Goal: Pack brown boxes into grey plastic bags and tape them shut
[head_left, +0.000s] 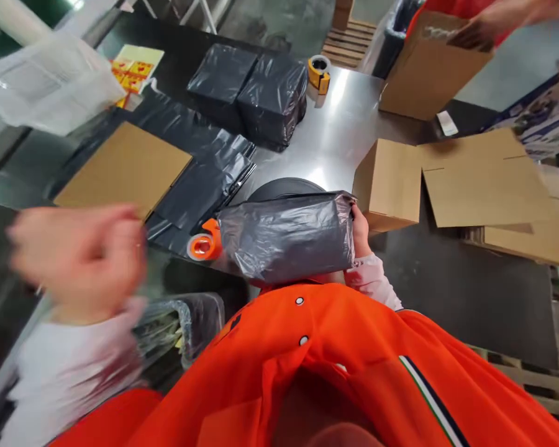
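Observation:
A package wrapped in dark plastic lies at the near edge of the metal table, against the orange vest. My right hand grips its right end, with the fingers partly hidden behind it. My left hand is raised at the left, away from the package, blurred and curled closed; whether anything small is in it cannot be made out. An orange tape dispenser sits just left of the package. Behind the package, a round black disc shows in part.
Two black wrapped boxes and a yellow tape dispenser stand farther back. Cardboard lies on black bags at left. An open carton stands right. Another person's hand holds a carton. A lined bin is below left.

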`<state>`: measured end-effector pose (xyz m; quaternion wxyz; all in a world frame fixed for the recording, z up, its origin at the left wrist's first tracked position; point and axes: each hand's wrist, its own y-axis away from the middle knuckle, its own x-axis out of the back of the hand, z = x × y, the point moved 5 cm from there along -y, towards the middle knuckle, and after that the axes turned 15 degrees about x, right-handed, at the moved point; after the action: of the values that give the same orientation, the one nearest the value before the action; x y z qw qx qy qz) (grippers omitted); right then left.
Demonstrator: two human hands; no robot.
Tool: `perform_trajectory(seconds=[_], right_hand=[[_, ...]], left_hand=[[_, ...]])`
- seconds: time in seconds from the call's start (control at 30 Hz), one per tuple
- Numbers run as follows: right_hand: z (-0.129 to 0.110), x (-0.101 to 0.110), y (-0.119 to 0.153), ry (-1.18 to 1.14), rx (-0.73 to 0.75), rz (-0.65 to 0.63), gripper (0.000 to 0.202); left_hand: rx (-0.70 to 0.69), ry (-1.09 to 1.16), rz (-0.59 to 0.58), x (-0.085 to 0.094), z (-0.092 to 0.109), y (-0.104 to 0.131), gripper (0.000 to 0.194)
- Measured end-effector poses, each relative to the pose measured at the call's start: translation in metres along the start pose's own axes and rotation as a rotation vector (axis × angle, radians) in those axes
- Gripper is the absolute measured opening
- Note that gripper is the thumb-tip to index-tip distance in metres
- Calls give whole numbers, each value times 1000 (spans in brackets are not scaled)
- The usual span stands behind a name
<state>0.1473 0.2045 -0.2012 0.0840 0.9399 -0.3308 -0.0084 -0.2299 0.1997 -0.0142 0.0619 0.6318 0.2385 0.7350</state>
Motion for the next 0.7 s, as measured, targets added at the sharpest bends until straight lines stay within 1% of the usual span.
perform_trajectory(seconds=[0.03,0.07,0.1,0.13,0.17,0.2,0.23,0.27,0.33,0.37,0.4,0.43,0.47,0.5,0.53,0.57,0.6,0.63,0.67,0.7], right_hand=[[-4,0,-1,27,8,-12,33],[-9,-1,-2,64,20,-26,33],[-13,-1,-3,105,38,-44,33],[-17,-2,-4,141,56,-65,32],[-21,-2,-6,171,79,-83,32],[-25,-1,-10,198,107,-103,33],[-30,1,-14,229,136,-131,35],[-35,4,-19,264,165,-161,38],[-49,14,-28,366,238,-204,38],[-60,21,-30,438,308,-186,37],[-75,28,-30,511,413,-140,37],[-93,32,-27,572,555,-95,41],[-112,30,-19,610,714,-87,45],[-129,21,-8,620,869,-151,47],[-142,6,4,605,997,-305,47],[-151,-15,16,573,1071,-532,45],[-154,-37,26,536,1079,-782,43],[-155,-58,32,506,1031,-996,39],[-152,-75,32,482,939,-1147,37],[-148,-87,27,463,811,-1226,34]], left_hand=[[-132,13,6,-12,11,17,48],[-313,12,8,-25,29,33,33],[-509,-8,6,-40,50,48,47],[-675,-46,4,-55,71,59,69],[-781,-93,3,-68,88,65,87],[-818,-136,3,-77,100,65,99],[-810,-170,13,-82,109,59,107],[-777,-192,33,-83,113,51,112],[-703,-203,89,-76,115,31,113],[-674,-198,121,-70,114,22,112],[-648,-186,151,-64,112,14,110],[-631,-172,172,-58,112,7,109],[-627,-157,177,-54,112,1,107],[-630,-140,172,-52,113,-3,106],[-634,-122,160,-50,114,-8,105],[-637,-101,146,-50,115,-12,104],[-640,-77,131,-50,114,-16,102],[-642,-46,112,-50,112,-21,99],[-644,-7,84,-51,109,-27,95],[-643,42,48,-53,103,-33,91]])
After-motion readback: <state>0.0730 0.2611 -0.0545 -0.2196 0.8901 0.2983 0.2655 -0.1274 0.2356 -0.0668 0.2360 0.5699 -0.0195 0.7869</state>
